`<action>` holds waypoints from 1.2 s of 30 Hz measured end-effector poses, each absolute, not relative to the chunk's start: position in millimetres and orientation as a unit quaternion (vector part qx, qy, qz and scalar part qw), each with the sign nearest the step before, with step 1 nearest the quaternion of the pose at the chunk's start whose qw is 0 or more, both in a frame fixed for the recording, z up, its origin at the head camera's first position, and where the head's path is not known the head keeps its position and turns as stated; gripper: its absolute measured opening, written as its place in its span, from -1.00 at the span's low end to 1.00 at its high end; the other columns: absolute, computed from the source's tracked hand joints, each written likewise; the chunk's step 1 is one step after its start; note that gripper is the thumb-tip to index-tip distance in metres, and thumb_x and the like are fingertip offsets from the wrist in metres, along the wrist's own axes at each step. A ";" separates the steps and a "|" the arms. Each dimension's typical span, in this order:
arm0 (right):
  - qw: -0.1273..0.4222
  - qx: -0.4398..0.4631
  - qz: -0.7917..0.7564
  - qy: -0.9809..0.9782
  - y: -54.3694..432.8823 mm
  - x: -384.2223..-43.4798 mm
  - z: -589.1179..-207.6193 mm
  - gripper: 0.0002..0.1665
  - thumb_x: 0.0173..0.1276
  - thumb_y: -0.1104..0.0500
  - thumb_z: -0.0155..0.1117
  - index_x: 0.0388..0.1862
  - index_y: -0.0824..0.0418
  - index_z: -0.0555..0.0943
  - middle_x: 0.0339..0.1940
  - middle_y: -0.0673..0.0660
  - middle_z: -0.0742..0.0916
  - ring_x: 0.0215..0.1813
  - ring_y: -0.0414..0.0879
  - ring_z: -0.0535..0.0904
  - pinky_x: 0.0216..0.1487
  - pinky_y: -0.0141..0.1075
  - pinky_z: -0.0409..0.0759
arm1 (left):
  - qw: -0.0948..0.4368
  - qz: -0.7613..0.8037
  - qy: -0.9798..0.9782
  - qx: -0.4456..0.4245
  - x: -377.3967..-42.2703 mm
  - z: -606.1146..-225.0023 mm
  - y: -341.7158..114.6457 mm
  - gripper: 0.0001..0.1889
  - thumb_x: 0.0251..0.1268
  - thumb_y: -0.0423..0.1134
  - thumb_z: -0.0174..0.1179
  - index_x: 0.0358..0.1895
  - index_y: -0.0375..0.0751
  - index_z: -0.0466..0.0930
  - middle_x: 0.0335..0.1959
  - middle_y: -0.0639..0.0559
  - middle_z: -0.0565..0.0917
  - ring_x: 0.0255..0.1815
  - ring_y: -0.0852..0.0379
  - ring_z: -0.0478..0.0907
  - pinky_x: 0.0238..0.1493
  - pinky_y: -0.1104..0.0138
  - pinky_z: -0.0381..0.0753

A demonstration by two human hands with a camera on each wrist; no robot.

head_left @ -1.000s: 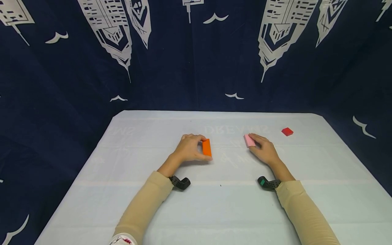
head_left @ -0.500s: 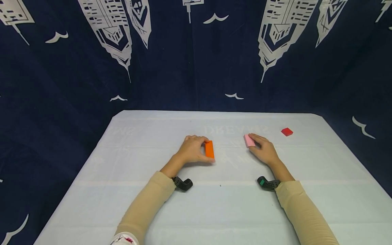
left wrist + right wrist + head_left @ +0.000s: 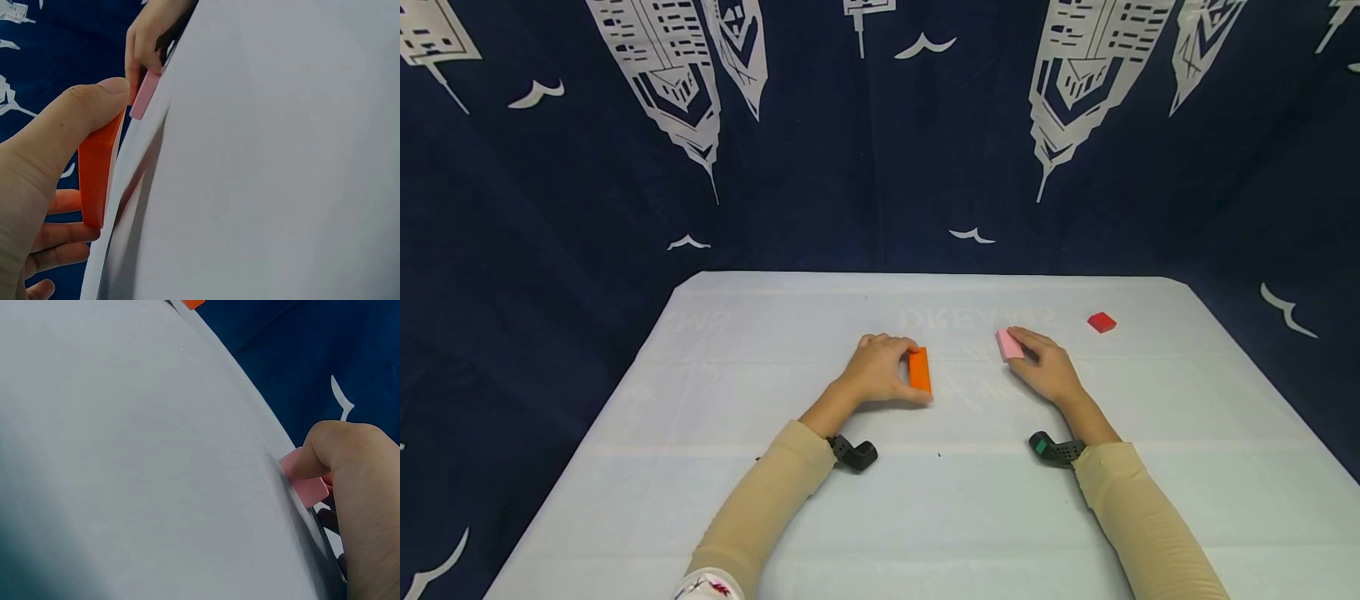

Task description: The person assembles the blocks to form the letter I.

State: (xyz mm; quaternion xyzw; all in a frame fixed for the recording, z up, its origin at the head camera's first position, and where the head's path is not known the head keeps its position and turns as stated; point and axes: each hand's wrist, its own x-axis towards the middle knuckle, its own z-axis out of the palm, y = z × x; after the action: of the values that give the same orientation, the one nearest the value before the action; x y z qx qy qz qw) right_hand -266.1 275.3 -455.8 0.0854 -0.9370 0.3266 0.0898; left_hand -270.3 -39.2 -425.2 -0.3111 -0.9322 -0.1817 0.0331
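Gripping an orange block (image 3: 920,371) between thumb and fingers, a person's left hand (image 3: 878,367) has slid toward the right hand (image 3: 1049,368) over the past second, carrying the block along and slightly closer to the person. The right hand has held its place throughout, thumb and fingers pinching a pink block (image 3: 1010,345) that sits on that hand's left side, facing the orange one. The gap between the two blocks has narrowed, though they remain apart, with bare white table (image 3: 940,517) between the hands. Whether the orange block touches the tabletop cannot be told. Beyond the right hand and farther to its right, a red block (image 3: 1102,322) lies where it was a second ago. Black wrist devices (image 3: 856,456) show at the cuffs of both tan sleeves (image 3: 760,508); behind the hands hangs a dark blue cloth (image 3: 865,183) printed with white shapes.
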 end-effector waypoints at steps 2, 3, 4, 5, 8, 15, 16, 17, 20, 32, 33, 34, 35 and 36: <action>0.088 0.084 0.328 -0.937 274.9 -265.8 -455.4 -0.32 0.33 0.17 0.19 0.40 0.33 0.36 0.41 0.34 0.40 0.44 0.31 0.21 0.38 0.19 0.12 | 0.033 -0.178 -0.933 -0.311 -270.3 -426.2 -38.5 -0.09 -0.24 0.45 0.38 0.20 -0.05 0.52 0.05 0.14 0.62 0.12 0.10 0.45 0.19 0.13 0.24; 0.087 0.083 0.328 -0.937 274.9 -265.7 -455.2 -0.32 0.33 0.17 0.19 0.41 0.33 0.36 0.41 0.34 0.40 0.44 0.31 0.20 0.38 0.19 0.12 | 0.033 -0.177 -0.933 -0.312 -270.4 -426.8 -38.2 -0.09 -0.24 0.45 0.37 0.20 -0.05 0.52 0.06 0.14 0.61 0.13 0.10 0.45 0.19 0.13 0.24; 0.086 0.082 0.327 -0.937 274.8 -265.6 -455.1 -0.32 0.33 0.17 0.19 0.41 0.33 0.36 0.41 0.34 0.40 0.44 0.31 0.20 0.38 0.19 0.12 | 0.033 -0.176 -0.933 -0.312 -270.5 -427.3 -37.9 -0.08 -0.24 0.45 0.37 0.21 -0.06 0.52 0.06 0.14 0.61 0.14 0.10 0.45 0.20 0.13 0.23; 0.085 0.082 0.327 -0.938 274.7 -265.5 -454.9 -0.32 0.33 0.16 0.18 0.41 0.33 0.36 0.41 0.34 0.40 0.44 0.31 0.20 0.37 0.19 0.12 | 0.034 -0.175 -0.933 -0.312 -270.5 -427.6 -37.7 -0.08 -0.24 0.46 0.37 0.21 -0.06 0.52 0.07 0.14 0.61 0.14 0.09 0.45 0.20 0.13 0.23; 0.085 0.081 0.328 -0.937 274.8 -265.3 -454.5 -0.32 0.33 0.17 0.19 0.41 0.33 0.35 0.41 0.34 0.40 0.44 0.31 0.20 0.38 0.18 0.11 | 0.037 -0.175 -0.933 -0.314 -270.3 -429.3 -37.0 -0.08 -0.24 0.46 0.36 0.21 -0.06 0.52 0.08 0.13 0.61 0.14 0.09 0.45 0.20 0.13 0.23; 0.085 0.086 0.328 -0.937 274.4 -264.4 -454.8 -0.32 0.34 0.15 0.19 0.41 0.34 0.35 0.41 0.35 0.40 0.44 0.32 0.20 0.37 0.19 0.12 | 0.040 -0.170 -0.933 -0.314 -268.8 -433.3 -37.2 -0.06 -0.22 0.47 0.34 0.24 -0.06 0.50 0.11 0.11 0.61 0.17 0.08 0.44 0.21 0.13 0.24; 0.086 0.087 0.327 -0.937 274.6 -264.5 -454.9 -0.32 0.34 0.15 0.19 0.41 0.34 0.35 0.41 0.35 0.40 0.44 0.32 0.21 0.37 0.19 0.12 | 0.039 -0.169 -0.933 -0.315 -268.7 -433.8 -37.3 -0.05 -0.22 0.48 0.34 0.24 -0.07 0.50 0.12 0.11 0.60 0.17 0.08 0.44 0.22 0.12 0.25; 0.086 0.087 0.327 -0.937 274.7 -264.7 -455.0 -0.32 0.34 0.15 0.19 0.41 0.33 0.35 0.41 0.35 0.40 0.44 0.32 0.21 0.37 0.19 0.12 | 0.039 -0.167 -0.933 -0.315 -268.6 -434.1 -37.3 -0.05 -0.22 0.48 0.34 0.25 -0.07 0.50 0.12 0.11 0.60 0.18 0.08 0.44 0.22 0.12 0.25; 0.087 0.087 0.326 -0.937 275.3 -265.1 -455.1 -0.32 0.34 0.15 0.19 0.41 0.33 0.35 0.41 0.34 0.40 0.44 0.32 0.20 0.38 0.19 0.12 | 0.039 -0.167 -0.933 -0.317 -268.2 -434.6 -37.3 -0.05 -0.22 0.47 0.34 0.26 -0.07 0.49 0.14 0.10 0.60 0.19 0.07 0.44 0.22 0.11 0.25; 0.083 0.086 0.327 -0.937 274.6 -264.2 -454.4 -0.32 0.35 0.15 0.19 0.42 0.34 0.34 0.41 0.34 0.40 0.44 0.31 0.20 0.38 0.18 0.12 | 0.040 -0.156 -0.934 -0.320 -266.3 -437.9 -36.9 -0.04 -0.20 0.47 0.33 0.28 -0.07 0.46 0.19 0.09 0.56 0.20 0.07 0.41 0.23 0.11 0.26; 0.083 0.086 0.327 -0.937 274.7 -264.2 -454.4 -0.32 0.35 0.15 0.19 0.42 0.34 0.34 0.41 0.34 0.40 0.44 0.31 0.20 0.38 0.18 0.12 | 0.039 -0.155 -0.934 -0.320 -266.1 -438.2 -36.9 -0.03 -0.20 0.47 0.33 0.28 -0.07 0.46 0.20 0.08 0.55 0.21 0.07 0.41 0.23 0.11 0.26; 0.083 0.087 0.327 -0.937 274.6 -264.3 -454.4 -0.32 0.34 0.15 0.19 0.41 0.34 0.34 0.41 0.34 0.40 0.44 0.31 0.20 0.38 0.18 0.12 | 0.038 -0.156 -0.934 -0.319 -265.9 -438.4 -37.0 -0.03 -0.19 0.47 0.34 0.29 -0.07 0.45 0.21 0.08 0.55 0.22 0.06 0.40 0.23 0.12 0.26; 0.084 0.087 0.327 -0.937 274.6 -264.3 -454.5 -0.32 0.34 0.15 0.19 0.41 0.34 0.35 0.41 0.35 0.40 0.44 0.31 0.20 0.38 0.19 0.12 | 0.036 -0.159 -0.934 -0.319 -265.8 -438.5 -37.0 -0.03 -0.19 0.46 0.35 0.29 -0.08 0.44 0.22 0.07 0.54 0.23 0.06 0.39 0.24 0.12 0.26; 0.085 0.088 0.328 -0.937 274.5 -264.3 -454.4 -0.32 0.34 0.16 0.19 0.41 0.34 0.35 0.41 0.35 0.40 0.44 0.31 0.20 0.38 0.18 0.12 | 0.034 -0.163 -0.933 -0.319 -265.6 -438.9 -37.2 -0.04 -0.18 0.45 0.35 0.29 -0.08 0.44 0.23 0.06 0.52 0.24 0.05 0.38 0.24 0.12 0.27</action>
State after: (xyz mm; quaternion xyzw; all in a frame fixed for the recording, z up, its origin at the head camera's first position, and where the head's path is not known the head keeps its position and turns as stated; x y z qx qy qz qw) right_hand -264.3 274.5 -454.4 0.0878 -0.9368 0.3278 0.0846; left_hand -265.6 -37.2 -438.9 -0.3193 -0.9329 -0.1633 0.0336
